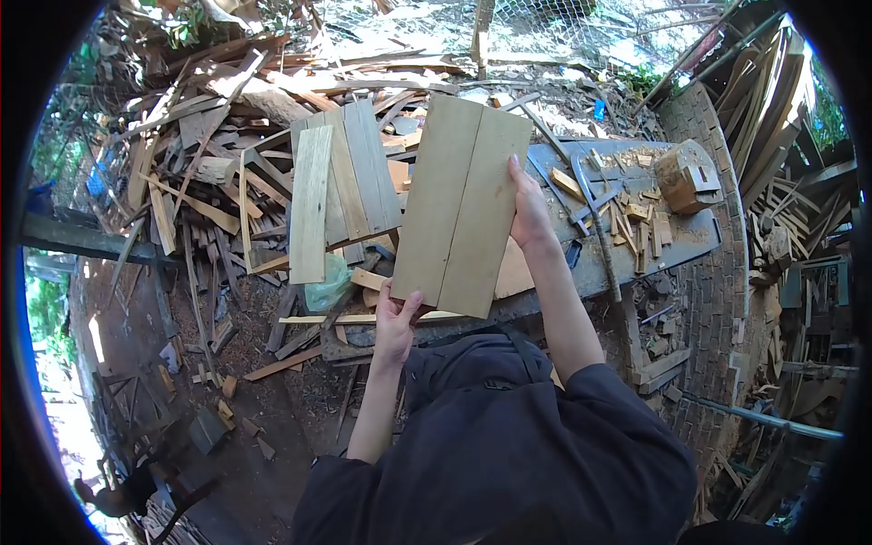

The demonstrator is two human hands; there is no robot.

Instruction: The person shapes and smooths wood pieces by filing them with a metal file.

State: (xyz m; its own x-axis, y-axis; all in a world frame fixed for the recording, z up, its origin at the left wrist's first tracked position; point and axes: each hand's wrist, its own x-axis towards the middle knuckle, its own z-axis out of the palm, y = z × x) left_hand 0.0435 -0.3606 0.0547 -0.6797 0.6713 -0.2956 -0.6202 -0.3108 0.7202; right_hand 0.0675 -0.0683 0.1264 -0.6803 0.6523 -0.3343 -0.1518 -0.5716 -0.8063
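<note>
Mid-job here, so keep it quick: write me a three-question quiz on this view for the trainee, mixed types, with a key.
1. True or false: the left hand holds the wooden panel near a lower corner.
2. Multiple choice: what colour is the plastic bag to the left of the panel in the view?
A. Red
B. Green
C. Black
3. Fill in the blank: the hand gripping the panel higher in the view is the ____ one.

Key:
1. True.
2. B.
3. Right; the right hand holds the panel's side edge.
</note>
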